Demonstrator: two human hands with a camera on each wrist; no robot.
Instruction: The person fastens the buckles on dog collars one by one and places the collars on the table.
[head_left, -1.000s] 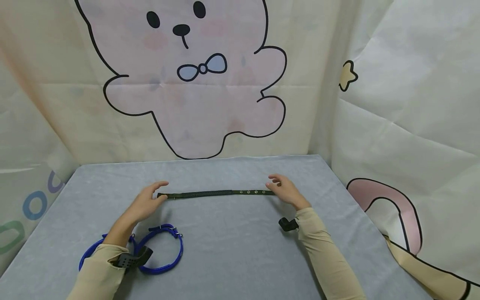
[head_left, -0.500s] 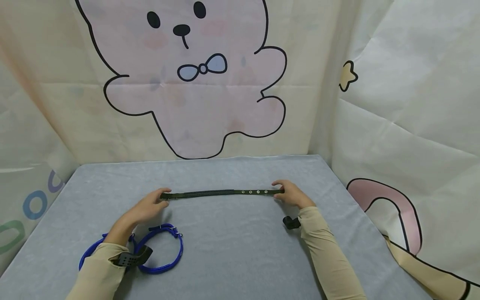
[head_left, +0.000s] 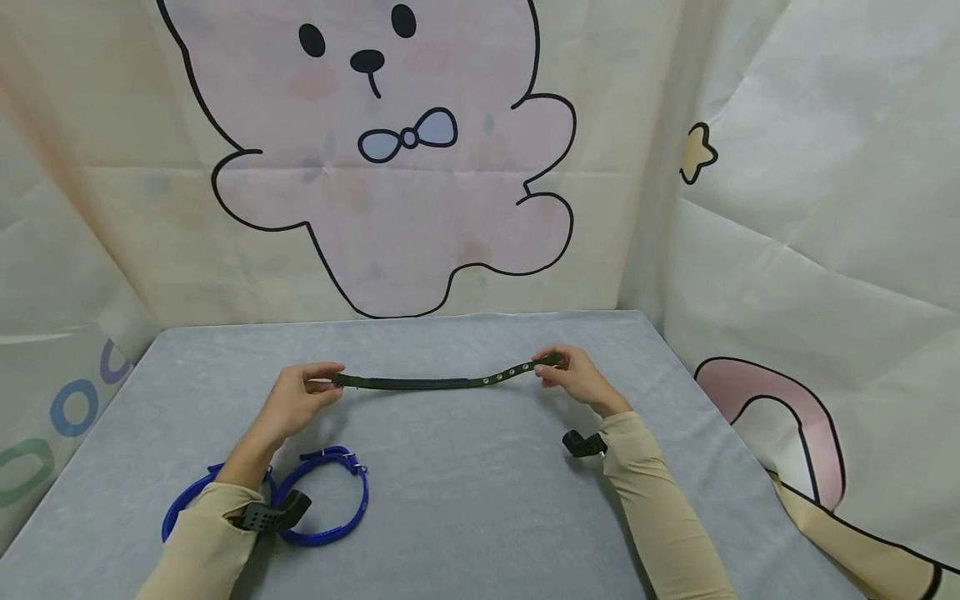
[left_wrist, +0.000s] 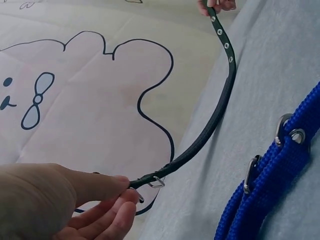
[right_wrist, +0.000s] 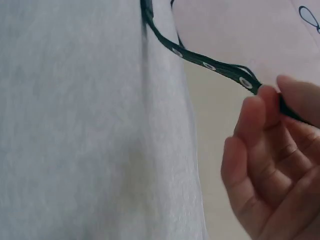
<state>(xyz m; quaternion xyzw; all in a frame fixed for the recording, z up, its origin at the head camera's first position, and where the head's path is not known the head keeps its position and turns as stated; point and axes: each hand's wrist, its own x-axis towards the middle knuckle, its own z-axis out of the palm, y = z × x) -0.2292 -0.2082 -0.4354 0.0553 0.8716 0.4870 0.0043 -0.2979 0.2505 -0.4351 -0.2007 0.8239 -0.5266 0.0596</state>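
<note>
A dark green collar (head_left: 420, 384) with metal eyelets and a buckle stretches between my two hands, sagging in the middle. My left hand (head_left: 300, 396) pinches its buckle end between thumb and fingers; in the left wrist view the metal buckle (left_wrist: 157, 183) hangs just past the fingertips. At the other end, my right hand (head_left: 577, 379) pinches the eyelet end and holds it higher than the middle. The right wrist view shows the eyelets (right_wrist: 210, 66) running up to the thumb and forefinger, with the other fingers loosely bent.
Two round blue collars (head_left: 363, 500) lie at the table's left front, partly hidden behind my left forearm. A grey cloth covers the table (head_left: 465, 483). Behind it hangs a curtain (head_left: 420, 233) with a printed bear, and another curtain (head_left: 810, 208) stands at the right.
Both hands have gone from reaching at the green collar's ends to pinching them. The right end has risen, so the collar now bends upward there. The blue collars have not moved.
</note>
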